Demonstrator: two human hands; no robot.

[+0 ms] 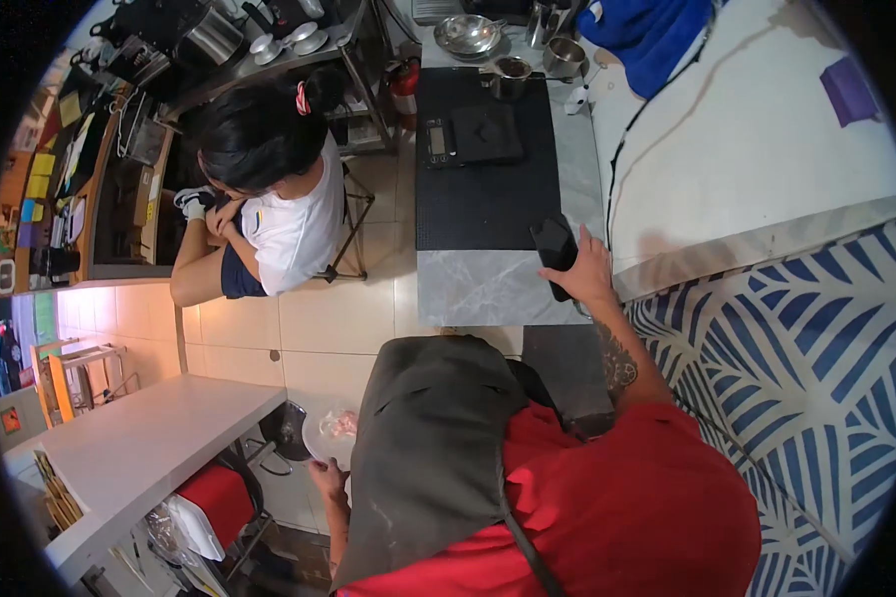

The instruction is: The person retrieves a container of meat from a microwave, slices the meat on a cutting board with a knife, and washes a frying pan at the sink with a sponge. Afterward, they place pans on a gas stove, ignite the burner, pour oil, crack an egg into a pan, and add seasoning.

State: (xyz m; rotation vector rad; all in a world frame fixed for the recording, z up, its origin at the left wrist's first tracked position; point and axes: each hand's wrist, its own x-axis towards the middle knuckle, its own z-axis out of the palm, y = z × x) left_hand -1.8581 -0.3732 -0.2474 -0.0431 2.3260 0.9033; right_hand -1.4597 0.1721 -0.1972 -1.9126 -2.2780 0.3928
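Centre-right, the right grip (585,274) half-closes on a smartphone (556,249); lower left, the left grip (329,480) pinches a bowl (319,446), likely steadying it.

The phone (554,245) is smooth and glossy, the mat (488,207) matt, the bowl (316,438) perhaps plastic, the counter (483,289) marbled stone-like.

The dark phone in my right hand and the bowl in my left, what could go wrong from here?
The phone is close to the front edge of the grey counter, so if your right hand slipped, it might fall.
Your left hand seems to hold the bowl at one side, so it could tip and spill the pinkish contents.
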